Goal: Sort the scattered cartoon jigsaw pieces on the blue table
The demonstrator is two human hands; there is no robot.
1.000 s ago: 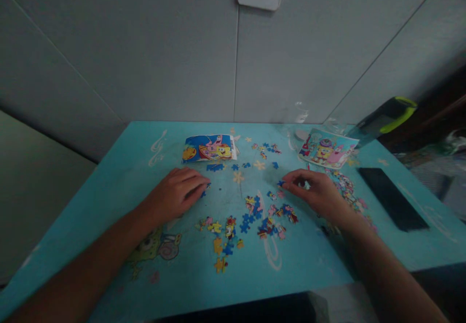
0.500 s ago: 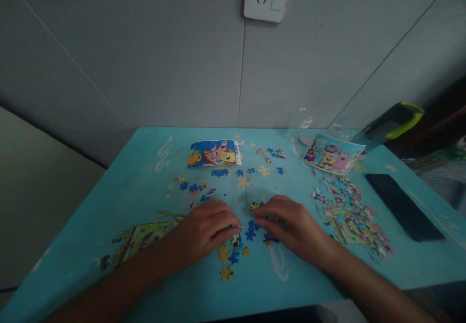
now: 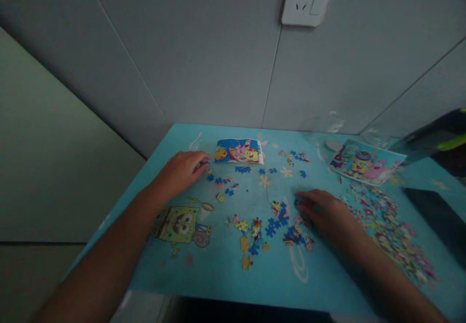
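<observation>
My left hand (image 3: 184, 171) is closed in a pinch just left of the blue cartoon picture sheet (image 3: 236, 151), with a small dark blue puzzle piece at its fingertips. My right hand (image 3: 322, 210) is over the right-middle of the table, its thumb and fingers closed on a small blue puzzle piece (image 3: 296, 201). Left of it lies a joined blue and yellow cluster (image 3: 276, 218). Below its fingers sits another cluster (image 3: 294, 235). Yellow, blue and red pieces (image 3: 251, 238) lie front centre. Several loose blue pieces (image 3: 219, 181) are scattered right of my left hand.
A big pile of mixed pieces (image 3: 396, 233) spreads on the right, below a second picture sheet (image 3: 366, 162). Beyond it lies a dark flat slab (image 3: 439, 218). More pieces (image 3: 296, 156) lie at the back. The blue tabletop (image 3: 218, 274) meets a grey wall (image 3: 218, 71).
My left hand has moved from the centre pieces to the back left, beside the picture sheet. My right hand has shifted away from the centre cluster. The camera view has turned left.
</observation>
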